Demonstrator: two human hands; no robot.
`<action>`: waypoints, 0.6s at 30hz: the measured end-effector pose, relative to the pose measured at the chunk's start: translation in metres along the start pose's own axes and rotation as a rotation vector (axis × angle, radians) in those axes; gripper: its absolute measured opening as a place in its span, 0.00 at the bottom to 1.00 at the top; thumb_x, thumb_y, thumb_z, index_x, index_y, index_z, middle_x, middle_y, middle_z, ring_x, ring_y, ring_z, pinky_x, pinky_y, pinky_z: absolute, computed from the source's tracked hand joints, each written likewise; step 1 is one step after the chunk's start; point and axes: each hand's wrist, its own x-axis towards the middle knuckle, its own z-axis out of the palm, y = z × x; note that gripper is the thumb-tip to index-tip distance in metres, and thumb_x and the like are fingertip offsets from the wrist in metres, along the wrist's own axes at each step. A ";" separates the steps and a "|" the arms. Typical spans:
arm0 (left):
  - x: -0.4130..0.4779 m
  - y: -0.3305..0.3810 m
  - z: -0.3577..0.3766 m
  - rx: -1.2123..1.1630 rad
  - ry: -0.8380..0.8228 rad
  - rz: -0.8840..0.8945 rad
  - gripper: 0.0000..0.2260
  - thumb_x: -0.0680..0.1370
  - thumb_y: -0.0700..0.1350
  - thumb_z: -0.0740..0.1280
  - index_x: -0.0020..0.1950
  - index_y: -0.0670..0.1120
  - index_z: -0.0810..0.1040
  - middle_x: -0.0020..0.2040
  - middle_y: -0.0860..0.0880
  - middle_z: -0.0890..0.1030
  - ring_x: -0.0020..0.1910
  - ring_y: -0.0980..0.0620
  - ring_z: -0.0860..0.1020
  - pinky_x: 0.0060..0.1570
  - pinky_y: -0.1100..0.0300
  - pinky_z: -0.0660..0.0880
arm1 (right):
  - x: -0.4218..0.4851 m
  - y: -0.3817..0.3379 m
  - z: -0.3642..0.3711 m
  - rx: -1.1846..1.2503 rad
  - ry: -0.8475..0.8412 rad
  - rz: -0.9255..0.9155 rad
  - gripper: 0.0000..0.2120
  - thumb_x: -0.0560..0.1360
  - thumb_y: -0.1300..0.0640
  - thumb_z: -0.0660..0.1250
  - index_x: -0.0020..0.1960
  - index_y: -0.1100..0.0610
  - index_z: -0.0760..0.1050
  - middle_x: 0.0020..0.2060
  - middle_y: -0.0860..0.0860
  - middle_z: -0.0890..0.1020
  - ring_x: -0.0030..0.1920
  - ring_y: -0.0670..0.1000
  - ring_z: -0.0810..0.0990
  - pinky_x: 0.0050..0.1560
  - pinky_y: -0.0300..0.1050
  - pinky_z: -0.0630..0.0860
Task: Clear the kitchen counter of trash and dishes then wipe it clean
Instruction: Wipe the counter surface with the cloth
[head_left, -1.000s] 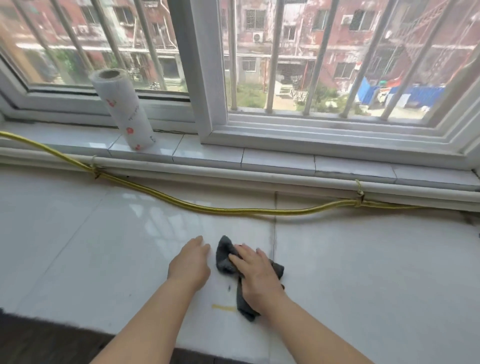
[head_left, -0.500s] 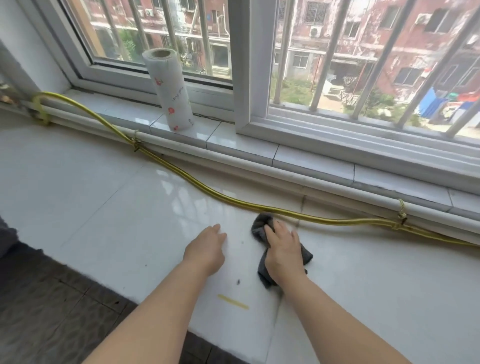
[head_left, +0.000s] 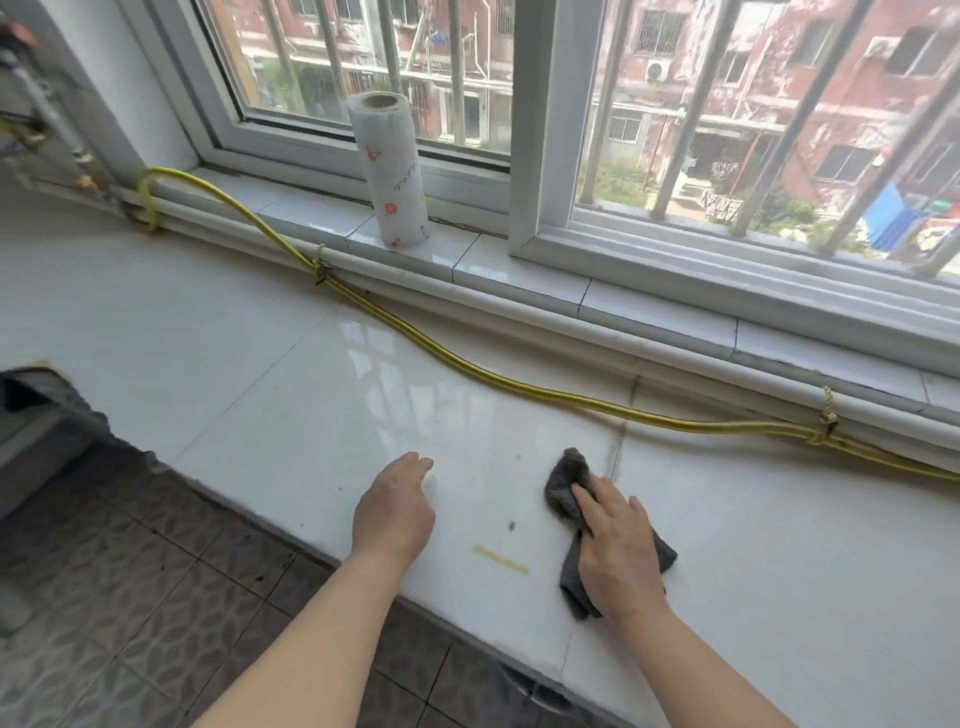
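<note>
Right, grey cloth (head_left: 563, 486) is on the white counter (head_left: 260, 415), bunched up, close to the front edge. My right hand (head_left: 615, 551) sits on top of it, palm down. Fingers (head_left: 587, 499) are straight and slightly spread, pressing the cloth flat to the surface, not curled round it. A rumpled lump of cloth sticks out beyond the fingertips on the far side. More of it shows at the little-finger side, and a tail pokes out by the wrist on the near side.

A tile seam (head_left: 618, 457) runs just right of that far lump. Left of the cloth are a small dark speck (head_left: 511, 526) and a short yellow strip (head_left: 500, 559), both lying apart from it. Further left is my left hand (head_left: 392, 512), palm down, fingers together and loosely bent, holding nothing. Can't tell if it touches the counter.

Beyond the cloth a yellow hose (head_left: 467, 366) runs along the back of the counter. Far beyond and to the left, a paper towel roll (head_left: 389, 171) stands upright on the window sill (head_left: 519, 270).
</note>
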 end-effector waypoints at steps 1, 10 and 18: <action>-0.004 -0.008 -0.001 -0.001 0.005 0.002 0.22 0.81 0.37 0.52 0.74 0.48 0.67 0.76 0.52 0.63 0.75 0.53 0.61 0.70 0.59 0.60 | -0.008 -0.010 0.004 -0.010 0.025 0.029 0.32 0.69 0.60 0.47 0.72 0.57 0.67 0.74 0.53 0.64 0.75 0.54 0.59 0.75 0.47 0.44; -0.059 -0.048 -0.007 0.107 -0.042 0.104 0.20 0.81 0.37 0.53 0.73 0.47 0.67 0.76 0.50 0.62 0.75 0.53 0.58 0.69 0.59 0.60 | -0.035 -0.094 0.044 -0.072 -0.015 -0.159 0.26 0.67 0.61 0.52 0.59 0.59 0.80 0.61 0.57 0.80 0.62 0.58 0.78 0.70 0.52 0.62; -0.069 -0.057 -0.015 0.237 -0.226 0.172 0.25 0.79 0.34 0.53 0.76 0.46 0.58 0.79 0.50 0.49 0.78 0.51 0.46 0.74 0.55 0.58 | -0.113 0.017 -0.014 -0.129 0.173 0.506 0.30 0.67 0.61 0.49 0.67 0.63 0.72 0.68 0.61 0.72 0.69 0.62 0.68 0.68 0.59 0.62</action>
